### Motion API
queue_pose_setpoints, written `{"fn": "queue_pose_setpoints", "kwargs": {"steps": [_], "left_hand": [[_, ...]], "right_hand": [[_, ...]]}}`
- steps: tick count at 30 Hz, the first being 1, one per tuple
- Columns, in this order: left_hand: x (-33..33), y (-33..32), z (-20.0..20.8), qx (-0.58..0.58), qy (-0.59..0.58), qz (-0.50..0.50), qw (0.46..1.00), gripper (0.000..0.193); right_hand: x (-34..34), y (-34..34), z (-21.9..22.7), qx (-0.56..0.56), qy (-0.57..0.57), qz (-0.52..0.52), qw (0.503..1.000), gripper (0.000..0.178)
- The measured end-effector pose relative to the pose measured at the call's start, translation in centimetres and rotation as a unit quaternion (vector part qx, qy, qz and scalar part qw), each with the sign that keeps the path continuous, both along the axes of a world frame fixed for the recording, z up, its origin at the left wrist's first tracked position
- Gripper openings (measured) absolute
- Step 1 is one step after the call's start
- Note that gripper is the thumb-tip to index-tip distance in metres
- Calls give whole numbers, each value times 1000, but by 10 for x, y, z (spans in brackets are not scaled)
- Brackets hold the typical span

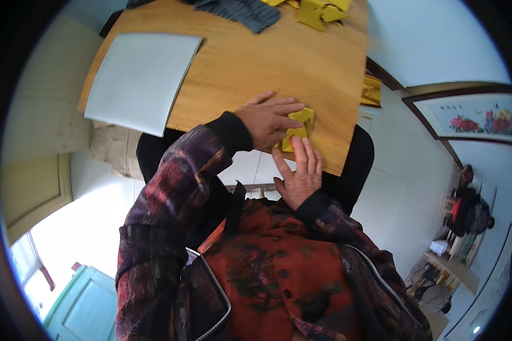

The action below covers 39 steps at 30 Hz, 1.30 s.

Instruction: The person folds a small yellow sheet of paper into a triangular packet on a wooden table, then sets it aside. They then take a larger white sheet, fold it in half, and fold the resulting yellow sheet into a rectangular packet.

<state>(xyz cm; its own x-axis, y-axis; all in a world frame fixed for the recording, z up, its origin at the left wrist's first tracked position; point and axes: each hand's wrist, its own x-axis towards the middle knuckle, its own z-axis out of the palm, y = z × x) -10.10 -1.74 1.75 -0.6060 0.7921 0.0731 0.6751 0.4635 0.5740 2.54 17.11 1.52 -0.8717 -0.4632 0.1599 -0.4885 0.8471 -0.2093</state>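
Observation:
A piece of folded yellow paper (pixel 306 117) lies at the near edge of the wooden table (pixel 256 68), toward its right corner. My left hand (pixel 266 121) reaches over it from the left, fingers stretched out and resting on it. From below, my right hand (pixel 300 173) touches the paper's near side with its fingertips, its fingers extended and the thumb apart. Both hands hide part of the folds. Neither hand is wrapped round the paper.
A large pale sheet or thin board (pixel 142 77) lies on the table's left side. Several yellow folded pieces (pixel 318 12) and a dark grey cloth (pixel 239 12) sit at the far edge. More yellow material (pixel 371 91) is beyond the right edge. A framed flower picture (pixel 475 116) hangs at right.

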Motion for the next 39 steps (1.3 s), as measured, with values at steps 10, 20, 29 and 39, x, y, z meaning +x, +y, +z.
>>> {"fn": "queue_pose_setpoints", "kwargs": {"steps": [10,20,29,39], "left_hand": [[4,0,5,-45,-11,26,999,41],[3,-2,13,-46,-37,22,998,45],[3,0,12,-53,-4,26,998,51],[4,1,13,-53,-40,41,997,53]], "right_hand": [[31,-5,9,-89,11,167,982,39],[18,0,7,-106,61,34,992,55],[16,0,-3,-45,70,0,997,55],[17,4,-1,-47,54,11,997,46]]}}
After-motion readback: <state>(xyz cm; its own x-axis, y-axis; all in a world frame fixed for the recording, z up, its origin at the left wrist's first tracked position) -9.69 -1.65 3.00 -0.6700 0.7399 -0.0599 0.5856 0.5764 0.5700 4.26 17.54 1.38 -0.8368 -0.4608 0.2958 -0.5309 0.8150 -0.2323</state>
